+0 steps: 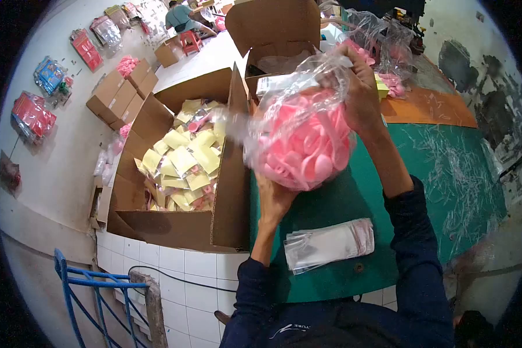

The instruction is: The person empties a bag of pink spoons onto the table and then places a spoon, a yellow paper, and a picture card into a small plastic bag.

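Hands apart: the pink-filled bag (310,139) is clutched up top by the right hand (359,90), propped underneath by the left hand (275,194), whose hidden grip can't be told.

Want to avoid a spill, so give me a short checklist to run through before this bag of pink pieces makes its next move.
1. Both hands on the bag of pink pieces: ok; right hand at its top, left hand at its lower edge.
2. Bag mouth closed: cannot tell; the plastic up there is bunched and blurred.
3. Green table free of scraps: not ok; clear plastic scraps lie on its right side.
4. Clear sleeves together: ok; they lie in a loosely fanned pile.
5. Cardboard box open on top: ok; yellow-carded packets show inside.
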The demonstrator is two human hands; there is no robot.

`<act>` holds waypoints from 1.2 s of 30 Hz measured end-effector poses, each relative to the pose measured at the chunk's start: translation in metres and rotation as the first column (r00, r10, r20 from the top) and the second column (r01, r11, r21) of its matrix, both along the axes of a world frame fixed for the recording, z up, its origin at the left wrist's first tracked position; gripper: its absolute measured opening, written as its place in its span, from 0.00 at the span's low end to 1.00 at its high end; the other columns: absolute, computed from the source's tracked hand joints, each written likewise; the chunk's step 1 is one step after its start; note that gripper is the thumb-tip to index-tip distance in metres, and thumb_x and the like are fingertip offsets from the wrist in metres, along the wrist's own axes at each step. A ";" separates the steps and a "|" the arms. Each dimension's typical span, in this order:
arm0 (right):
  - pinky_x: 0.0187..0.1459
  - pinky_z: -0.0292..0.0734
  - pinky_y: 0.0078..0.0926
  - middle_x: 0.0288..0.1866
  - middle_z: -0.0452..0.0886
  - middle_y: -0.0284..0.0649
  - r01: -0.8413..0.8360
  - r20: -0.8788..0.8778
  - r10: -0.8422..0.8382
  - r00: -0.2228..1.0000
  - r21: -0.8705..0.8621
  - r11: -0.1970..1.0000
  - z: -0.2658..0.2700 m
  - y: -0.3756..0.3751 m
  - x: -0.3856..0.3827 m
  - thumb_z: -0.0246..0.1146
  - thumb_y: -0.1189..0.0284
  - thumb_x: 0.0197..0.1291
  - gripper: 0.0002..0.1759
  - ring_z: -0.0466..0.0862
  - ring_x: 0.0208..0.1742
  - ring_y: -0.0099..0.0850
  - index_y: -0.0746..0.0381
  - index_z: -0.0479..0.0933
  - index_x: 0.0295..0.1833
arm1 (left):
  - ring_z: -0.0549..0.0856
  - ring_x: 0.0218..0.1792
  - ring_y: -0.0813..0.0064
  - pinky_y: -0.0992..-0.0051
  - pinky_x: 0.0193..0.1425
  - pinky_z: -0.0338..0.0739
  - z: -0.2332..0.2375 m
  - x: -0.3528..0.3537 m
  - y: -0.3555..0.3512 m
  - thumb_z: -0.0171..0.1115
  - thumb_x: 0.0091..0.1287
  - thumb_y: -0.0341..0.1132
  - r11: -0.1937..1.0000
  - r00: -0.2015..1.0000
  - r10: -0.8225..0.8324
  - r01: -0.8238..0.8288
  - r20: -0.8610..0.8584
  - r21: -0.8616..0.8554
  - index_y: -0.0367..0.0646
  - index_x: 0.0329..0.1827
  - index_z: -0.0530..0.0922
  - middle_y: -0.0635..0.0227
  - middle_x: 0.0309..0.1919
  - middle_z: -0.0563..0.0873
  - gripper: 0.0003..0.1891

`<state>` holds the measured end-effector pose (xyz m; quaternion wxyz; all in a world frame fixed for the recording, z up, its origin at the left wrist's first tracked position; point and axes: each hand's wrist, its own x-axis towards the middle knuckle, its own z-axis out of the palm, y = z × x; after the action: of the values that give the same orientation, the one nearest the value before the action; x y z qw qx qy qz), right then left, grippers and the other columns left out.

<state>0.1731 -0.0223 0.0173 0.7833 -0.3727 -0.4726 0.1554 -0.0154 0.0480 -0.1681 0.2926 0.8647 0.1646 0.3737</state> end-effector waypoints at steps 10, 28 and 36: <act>0.47 0.66 0.22 0.35 0.74 0.36 -0.110 0.196 0.174 0.965 -0.299 0.948 -0.075 -0.079 0.082 0.49 0.86 0.48 0.08 0.74 0.40 0.28 0.62 0.70 0.25 | 0.66 0.49 0.59 0.61 0.53 0.61 0.004 0.019 0.017 0.59 0.51 0.27 0.815 0.906 0.293 -0.403 0.305 0.416 0.43 0.50 0.67 0.60 0.48 0.68 0.21; 0.56 0.65 0.37 0.56 0.68 0.52 0.538 0.736 0.155 0.659 -0.605 0.587 -0.155 -0.158 0.032 0.68 0.61 0.43 0.33 0.69 0.56 0.46 0.60 0.68 0.57 | 0.61 0.62 0.69 0.70 0.65 0.58 -0.023 0.033 0.049 0.66 0.56 0.40 0.306 0.809 0.537 0.076 0.238 -0.949 0.32 0.64 0.42 0.53 0.63 0.56 0.45; 0.66 0.51 0.46 0.65 0.55 0.57 0.535 0.788 0.059 0.613 -0.469 0.703 -0.178 -0.107 0.010 0.72 0.48 0.32 0.58 0.55 0.66 0.55 0.61 0.53 0.67 | 0.70 0.56 0.70 0.71 0.61 0.64 0.016 0.076 0.043 0.58 0.59 0.25 0.689 0.661 0.450 0.171 0.600 -0.705 0.38 0.62 0.54 0.60 0.56 0.67 0.30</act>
<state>0.1831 -0.1295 -0.1603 0.3382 -0.7200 -0.6053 0.0290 0.0603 0.0909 -0.1525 0.6095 0.4368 0.2351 0.6184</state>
